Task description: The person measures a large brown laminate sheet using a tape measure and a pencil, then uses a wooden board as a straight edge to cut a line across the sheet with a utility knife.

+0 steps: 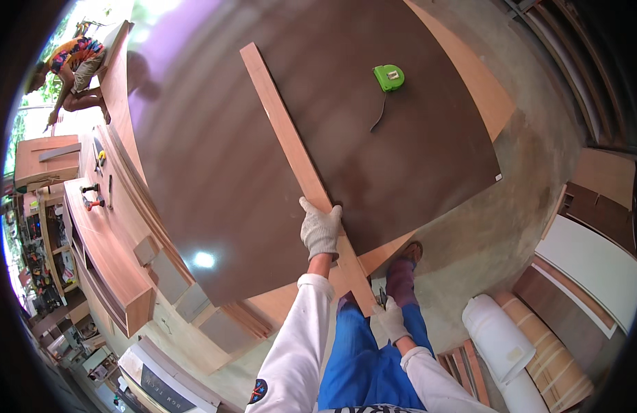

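A long, narrow wooden strip (284, 131) lies slantwise across a large dark brown board (229, 179), its near end reaching over the board's edge toward my legs. Wearing a pale knitted glove, my left hand (320, 228) is closed around the strip near that edge, thumb and fingers on its two sides. Beside the strip's near end, my gloved right hand (393, 321) is closed on a small dark tool (382, 297) whose kind I cannot make out. Farther off on the board rests a green tape measure (388, 78) with a dark strap.
Behind the board's left side, a wooden cabinet (115, 255) carries a red-and-black drill (92, 197) and other hand tools. Another person (77, 69) bends over at the far left. White rolls (497, 336) and leaning panels (593, 265) stand on the right.
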Demonstrator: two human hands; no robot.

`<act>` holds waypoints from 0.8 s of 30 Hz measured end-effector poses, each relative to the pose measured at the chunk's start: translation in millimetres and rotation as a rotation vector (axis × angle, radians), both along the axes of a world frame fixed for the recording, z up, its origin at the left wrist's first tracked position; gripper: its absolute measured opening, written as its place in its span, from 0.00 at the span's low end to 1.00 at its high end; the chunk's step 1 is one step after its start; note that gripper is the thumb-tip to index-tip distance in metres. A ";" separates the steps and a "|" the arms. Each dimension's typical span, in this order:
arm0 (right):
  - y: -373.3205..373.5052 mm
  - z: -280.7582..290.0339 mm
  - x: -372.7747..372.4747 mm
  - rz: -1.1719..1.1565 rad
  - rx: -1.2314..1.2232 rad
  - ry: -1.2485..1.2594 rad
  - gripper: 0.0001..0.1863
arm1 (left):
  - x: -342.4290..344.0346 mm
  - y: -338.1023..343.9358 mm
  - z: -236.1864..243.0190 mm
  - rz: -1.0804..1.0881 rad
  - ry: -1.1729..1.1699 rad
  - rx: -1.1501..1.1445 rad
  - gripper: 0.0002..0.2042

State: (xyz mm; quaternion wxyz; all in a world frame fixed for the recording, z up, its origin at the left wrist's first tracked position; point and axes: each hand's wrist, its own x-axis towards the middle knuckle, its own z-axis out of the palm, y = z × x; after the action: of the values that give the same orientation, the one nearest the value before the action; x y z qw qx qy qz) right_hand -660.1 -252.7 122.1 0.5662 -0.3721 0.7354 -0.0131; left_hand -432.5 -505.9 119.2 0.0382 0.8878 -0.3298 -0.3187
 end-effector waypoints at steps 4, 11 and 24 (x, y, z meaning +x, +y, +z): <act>18.8 -26.4 -22.4 -0.078 -0.008 -0.016 0.22 | -22.3 33.3 -12.7 0.040 0.077 -0.246 0.41; 23.4 -33.6 12.4 -0.101 0.166 -0.037 0.24 | 68.3 203.4 -59.7 -0.163 -0.342 -0.202 0.33; 50.7 -76.8 6.0 -0.322 0.053 -0.045 0.19 | 5.8 281.8 -51.9 -0.151 0.092 -0.156 0.29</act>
State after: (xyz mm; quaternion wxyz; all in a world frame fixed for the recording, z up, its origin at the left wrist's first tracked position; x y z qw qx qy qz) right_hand -654.0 -202.0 45.3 0.5828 -0.2342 0.7726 -0.0926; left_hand -426.7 -224.0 67.4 0.0979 0.8392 -0.4174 -0.3345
